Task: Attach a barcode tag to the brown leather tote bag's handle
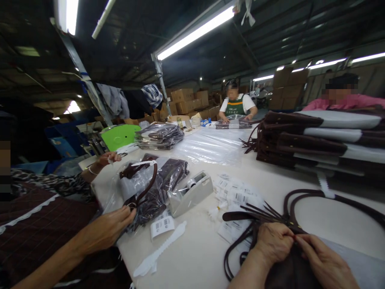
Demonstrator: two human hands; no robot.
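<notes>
Close to me at the lower right lies a dark brown leather-look bag [288, 269] with thin straps and a long handle [303, 192] looped across the table. My left hand [273, 243] is closed on the bag's top edge, near the bundle of straps. Beside it, my right hand [323, 259] pinches the same edge, its fingertips meeting those of the left. What lies between the fingertips is too small to make out. A white paper strip [325, 184] wraps the handle. Printed white labels [240, 192] lie just beyond the bag.
A tall stack of brown bags [300, 136] stands at the right. A tape dispenser [192, 192] sits mid-table, beside a plastic-wrapped bag [162, 180] that a co-worker's hand [117, 220] touches from the left. Clear plastic bags [210, 146] lie further back. Another co-worker [236, 105] handles a wrapped bag.
</notes>
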